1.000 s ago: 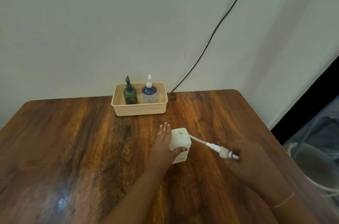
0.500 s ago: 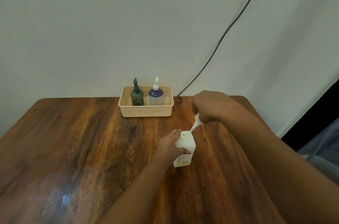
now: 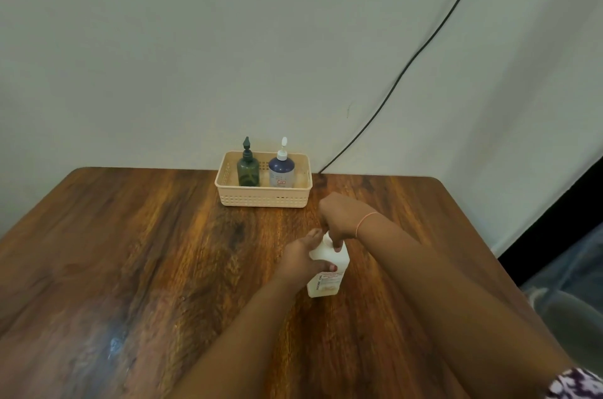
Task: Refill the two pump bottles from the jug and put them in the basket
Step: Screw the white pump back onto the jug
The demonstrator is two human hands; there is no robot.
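Right hand [image 3: 339,218] has dropped from half a second ago, when it held the pump above the opening with the tube showing. It now sits on the top of the white bottle [image 3: 328,279], and the tube is out of sight. Its fingers curl down around the bottle's neck; the pump cap is hidden under the hand. A thin pink band [image 3: 363,223] is on that wrist.

Left hand [image 3: 298,256] grips the bottle's body from the left, thumb across the front, fingers wrapped behind. The bottle stands upright on the wooden table [image 3: 130,251], near the middle and well short of the basket [image 3: 264,201].

The basket sits at the table's far edge against the wall. Inside it, a green bottle [image 3: 248,170] stands on the left and a blue bottle [image 3: 281,172] on the right, both upright with pumps on. A black cable [image 3: 408,67] runs down the wall to the table's edge, right of the basket.
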